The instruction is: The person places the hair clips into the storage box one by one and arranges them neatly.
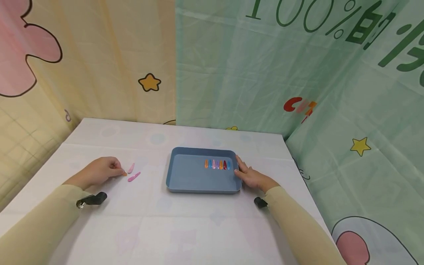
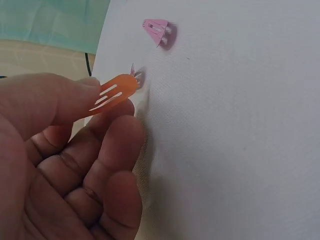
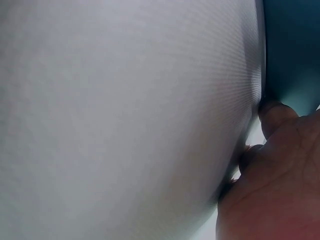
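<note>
Thumb and fingertips of my left hand (image 1: 104, 171) pinch an orange hair snap clip (image 2: 116, 94) just over the cloth. Two pink hair clips lie close by: a lighter one (image 1: 131, 168) and a brighter one (image 1: 134, 177). Several colourful hair clips (image 1: 217, 165) stand side by side in a row inside the blue-grey tray (image 1: 188, 180), toward its right. My right hand (image 1: 253, 177) rests against the tray's right rim with its fingers extended, the thumb at the edge. In the right wrist view the tray's side (image 3: 295, 50) shows beside that hand.
A white patterned cloth (image 1: 152, 228) covers the table under everything. Printed curtains (image 1: 225, 73) hang behind the table and along its sides. Each wrist carries a black camera mount, such as the left one (image 1: 96, 198).
</note>
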Demonstrator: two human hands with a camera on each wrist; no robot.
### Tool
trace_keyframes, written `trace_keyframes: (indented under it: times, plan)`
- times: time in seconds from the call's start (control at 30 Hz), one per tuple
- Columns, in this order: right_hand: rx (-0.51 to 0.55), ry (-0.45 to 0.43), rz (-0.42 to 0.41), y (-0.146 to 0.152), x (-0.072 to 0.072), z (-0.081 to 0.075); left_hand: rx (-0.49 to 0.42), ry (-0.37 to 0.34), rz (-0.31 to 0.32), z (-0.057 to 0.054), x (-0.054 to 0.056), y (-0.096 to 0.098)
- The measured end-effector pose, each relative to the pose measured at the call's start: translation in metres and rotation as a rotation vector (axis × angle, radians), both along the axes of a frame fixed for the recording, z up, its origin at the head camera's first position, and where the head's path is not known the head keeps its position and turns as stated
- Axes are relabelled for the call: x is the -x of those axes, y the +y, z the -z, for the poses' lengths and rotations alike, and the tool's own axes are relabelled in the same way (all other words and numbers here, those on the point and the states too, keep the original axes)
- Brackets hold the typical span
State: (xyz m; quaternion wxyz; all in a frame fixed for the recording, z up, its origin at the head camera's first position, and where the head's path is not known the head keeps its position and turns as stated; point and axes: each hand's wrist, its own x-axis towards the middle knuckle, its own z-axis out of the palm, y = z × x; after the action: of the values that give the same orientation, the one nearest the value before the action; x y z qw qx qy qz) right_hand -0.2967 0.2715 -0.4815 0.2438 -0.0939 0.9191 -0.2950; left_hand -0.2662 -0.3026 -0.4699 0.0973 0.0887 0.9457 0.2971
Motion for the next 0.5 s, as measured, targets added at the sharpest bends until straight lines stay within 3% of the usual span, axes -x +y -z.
trace_keyframes:
  times: [0.27, 0.5]
  plan:
    - [0.006, -0.003, 0.014, 0.0001, 0.0001, 0.0006, -0.217, -0.051, -0.032, -0.0019, 0.0026, 0.0019]
    - [0.01, -0.003, 0.014, 0.0002, 0.0003, 0.0012, -0.246, -0.021, -0.043, -0.002, 0.0057, 0.0037]
